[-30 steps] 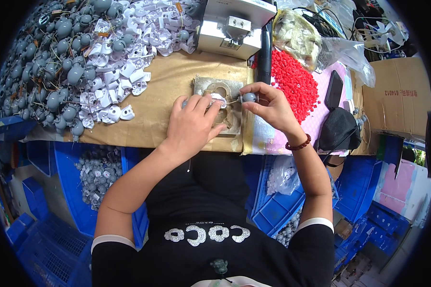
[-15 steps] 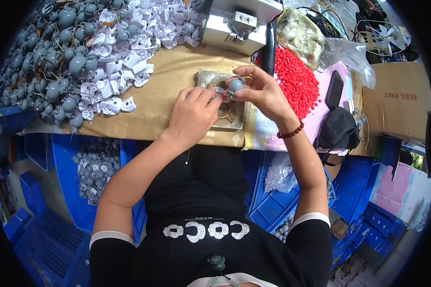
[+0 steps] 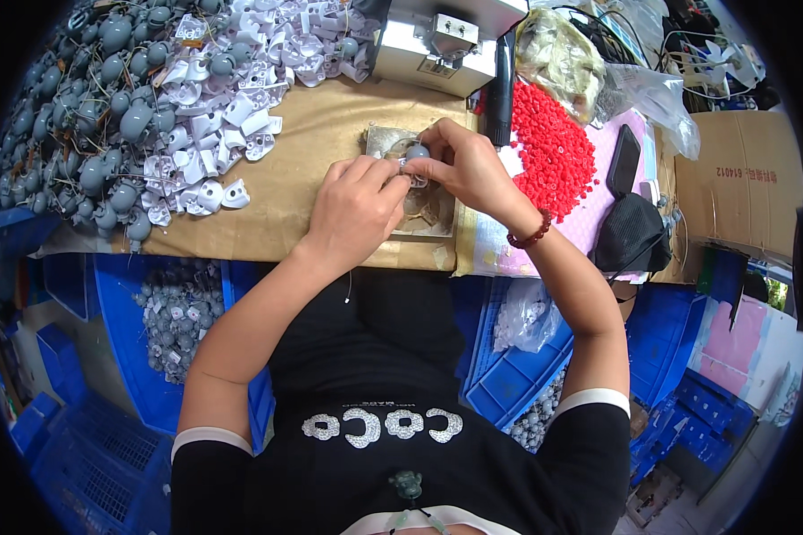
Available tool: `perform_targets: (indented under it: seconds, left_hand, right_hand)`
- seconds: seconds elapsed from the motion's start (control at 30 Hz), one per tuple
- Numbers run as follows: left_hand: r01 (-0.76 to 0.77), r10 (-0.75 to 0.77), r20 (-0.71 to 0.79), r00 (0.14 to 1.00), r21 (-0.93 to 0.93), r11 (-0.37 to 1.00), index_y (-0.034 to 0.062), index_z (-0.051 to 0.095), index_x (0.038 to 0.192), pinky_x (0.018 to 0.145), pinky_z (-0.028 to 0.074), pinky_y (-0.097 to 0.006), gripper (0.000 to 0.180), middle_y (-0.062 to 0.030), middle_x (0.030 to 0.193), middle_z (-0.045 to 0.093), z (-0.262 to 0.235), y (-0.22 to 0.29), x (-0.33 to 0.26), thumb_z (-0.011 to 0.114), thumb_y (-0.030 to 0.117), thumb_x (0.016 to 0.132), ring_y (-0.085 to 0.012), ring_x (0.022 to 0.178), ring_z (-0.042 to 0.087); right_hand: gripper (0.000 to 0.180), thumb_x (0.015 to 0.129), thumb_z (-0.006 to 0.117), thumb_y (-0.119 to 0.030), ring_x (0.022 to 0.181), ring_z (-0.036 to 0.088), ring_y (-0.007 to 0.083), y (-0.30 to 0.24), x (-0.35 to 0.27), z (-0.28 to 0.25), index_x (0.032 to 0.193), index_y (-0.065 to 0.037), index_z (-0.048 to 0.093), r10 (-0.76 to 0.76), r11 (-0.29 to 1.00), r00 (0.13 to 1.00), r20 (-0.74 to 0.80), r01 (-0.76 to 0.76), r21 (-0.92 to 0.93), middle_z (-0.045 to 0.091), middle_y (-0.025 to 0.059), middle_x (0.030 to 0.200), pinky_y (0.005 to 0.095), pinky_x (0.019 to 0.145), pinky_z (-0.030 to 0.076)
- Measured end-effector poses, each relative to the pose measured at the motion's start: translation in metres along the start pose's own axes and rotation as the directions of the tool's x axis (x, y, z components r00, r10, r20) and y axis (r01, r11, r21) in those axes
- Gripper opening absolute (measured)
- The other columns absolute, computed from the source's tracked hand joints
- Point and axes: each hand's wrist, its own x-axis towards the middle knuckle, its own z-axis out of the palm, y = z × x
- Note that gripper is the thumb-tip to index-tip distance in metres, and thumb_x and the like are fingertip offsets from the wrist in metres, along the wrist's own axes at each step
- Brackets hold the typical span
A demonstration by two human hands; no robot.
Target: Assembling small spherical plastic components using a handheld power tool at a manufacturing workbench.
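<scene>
Small grey rounded part [image 3: 417,152], pinched above the worn metal plate [image 3: 433,209].

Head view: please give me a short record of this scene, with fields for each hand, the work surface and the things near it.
left hand: fingers meet the right hand at a small grey round part
right hand: pinches the same part from above
work surface: brown table, small worn plate under the hands
left of hands: pile of grey and white parts
right of hands: heap of red pieces, black pouch
behind: white machine
</scene>
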Motion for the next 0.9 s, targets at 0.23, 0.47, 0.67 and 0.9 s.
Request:
perform_targets:
  seconds: [0.23,0.47,0.67,0.9]
  left_hand:
    - [0.164,-0.164,0.009,0.986,-0.028,0.986,0.0087,0.064,0.109,0.08,0.049,-0.04,0.035,-0.007,0.097,0.062,0.002,0.005,0.026,0.075,0.011,0.076,-0.0282,0.097,0.06]
    - [0.146,-0.147,0.06,0.987,0.027,0.989,0.0085,0.065,0.107,0.08,0.05,-0.04,0.034,-0.0064,0.096,0.062,0.002,0.01,0.031,0.075,0.012,0.075,-0.0272,0.095,0.059]
    - [0.131,-0.132,0.029,0.991,0.021,0.991,0.0085,0.065,0.107,0.079,0.049,-0.04,0.033,-0.0059,0.094,0.062,0.0,0.007,0.029,0.074,0.012,0.076,-0.0263,0.094,0.059]
    - [0.169,-0.169,0.084,0.982,0.007,0.986,0.0078,0.065,0.109,0.075,0.046,-0.039,0.033,-0.0059,0.092,0.063,0.001,0.007,0.03,0.074,0.012,0.077,-0.0265,0.09,0.061]
  right_hand:
    - [0.047,0.083,0.081,-0.024,0.072,0.067,0.0217,-0.002,-0.011,0.006,0.12,-0.003,0.061,-0.085,0.989,0.993,-0.084,0.094,0.112,0.065,0.0104,0.077,0.0347,0.064,0.051]
    - [0.047,0.089,0.067,-0.022,0.096,0.065,0.0354,0.069,0.036,-0.05,0.13,-0.001,0.056,-0.054,0.962,0.826,-0.561,-0.107,-0.251,0.062,0.0225,0.112,0.044,0.083,0.055]
    - [0.071,0.08,0.071,-0.032,0.09,0.069,0.0397,0.063,0.052,-0.045,0.14,-0.004,0.045,0.127,0.954,0.832,-0.541,-0.251,-0.162,0.07,0.0227,0.103,0.0465,0.082,0.055]
    - [0.045,0.085,0.069,0.003,0.074,0.064,0.0195,-0.015,0.03,-0.088,0.126,0.004,0.05,-0.125,0.717,0.392,-0.911,0.67,0.19,0.062,0.0111,0.092,0.0305,0.071,0.054]
